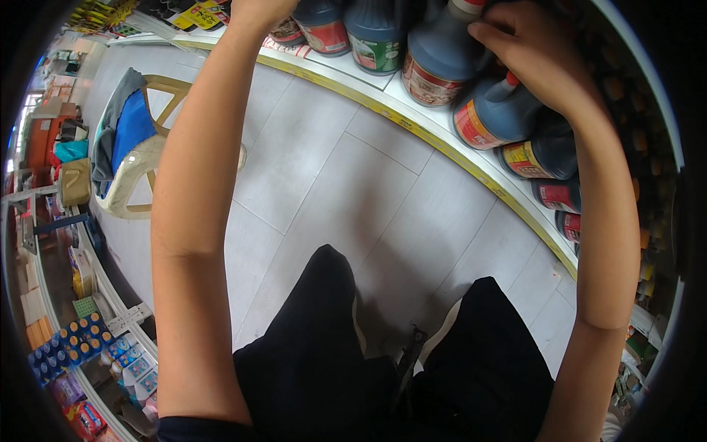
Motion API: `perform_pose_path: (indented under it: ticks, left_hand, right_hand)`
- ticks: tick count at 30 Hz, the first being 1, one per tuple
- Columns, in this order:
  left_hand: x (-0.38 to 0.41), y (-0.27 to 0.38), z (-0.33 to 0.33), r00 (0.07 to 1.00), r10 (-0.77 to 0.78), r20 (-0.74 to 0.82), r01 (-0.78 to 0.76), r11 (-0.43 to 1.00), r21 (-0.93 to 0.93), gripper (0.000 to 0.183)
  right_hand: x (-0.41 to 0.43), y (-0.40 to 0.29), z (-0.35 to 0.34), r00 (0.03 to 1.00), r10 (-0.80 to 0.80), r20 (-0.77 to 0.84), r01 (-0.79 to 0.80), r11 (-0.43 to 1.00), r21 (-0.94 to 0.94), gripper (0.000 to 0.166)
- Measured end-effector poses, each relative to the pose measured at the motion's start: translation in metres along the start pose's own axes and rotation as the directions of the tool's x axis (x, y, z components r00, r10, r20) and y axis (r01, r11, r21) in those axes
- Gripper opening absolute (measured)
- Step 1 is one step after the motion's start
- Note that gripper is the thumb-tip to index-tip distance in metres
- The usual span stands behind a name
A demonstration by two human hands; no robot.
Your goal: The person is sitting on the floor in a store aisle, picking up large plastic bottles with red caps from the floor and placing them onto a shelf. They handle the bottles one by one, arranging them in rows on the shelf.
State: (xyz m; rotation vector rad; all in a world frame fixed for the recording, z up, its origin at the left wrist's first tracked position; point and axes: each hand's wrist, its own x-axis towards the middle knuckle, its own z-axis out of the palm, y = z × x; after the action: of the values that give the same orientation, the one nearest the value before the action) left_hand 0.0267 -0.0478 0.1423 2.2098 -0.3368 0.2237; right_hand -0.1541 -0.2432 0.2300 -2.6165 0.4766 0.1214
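Both arms reach up to a store shelf holding large dark plastic bottles. My left hand [262,11] is cut off by the top edge, above a bottle with a red label [321,30]; its fingers are not seen. My right hand [513,47] is bent beside the large brown-labelled bottle [436,66], near its neck; whether its fingers touch or hold anything cannot be told. Below this hand is a red-capped bottle with a red and orange label [480,121]. A green-labelled bottle [375,50] stands between the red- and brown-labelled ones.
The shelf's yellow front strip [409,124] curves across the view. More dark bottles [538,157] line the right side. A cream plastic stool [130,177] with blue and grey cloths [132,127] stands on the left. Beyond it are shelves with boxed goods [72,345]. Grey tiled floor [326,182] lies below.
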Motion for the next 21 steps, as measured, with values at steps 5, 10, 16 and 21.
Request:
perform_pose_path:
  ticks: [5, 10, 16, 21]
  left_hand:
    - [0.049, -0.078, -0.013, 0.567, 0.769, 0.295, -0.766, 0.359, 0.534, 0.037]
    - [0.012, -0.008, -0.009, 0.981, 0.110, 0.161, -0.107, 0.994, -0.031, 0.035]
    - [0.010, -0.010, -0.011, 0.977, 0.192, 0.093, -0.195, 0.981, 0.018, 0.039]
    - [-0.002, -0.001, 0.001, 0.999, 0.053, -0.007, -0.052, 0.998, 0.045, 0.041]
  right_hand:
    - [0.000, 0.009, 0.003, 0.992, -0.125, -0.012, 0.125, 0.992, -0.003, 0.029]
    - [-0.003, 0.009, 0.005, 0.995, -0.083, -0.057, 0.083, 0.997, -0.006, 0.029]
    - [0.003, -0.007, 0.002, 0.998, 0.060, -0.018, -0.059, 0.998, 0.030, 0.028]
    - [-0.005, 0.006, 0.004, 0.997, -0.057, -0.041, 0.060, 0.996, 0.060, 0.028]
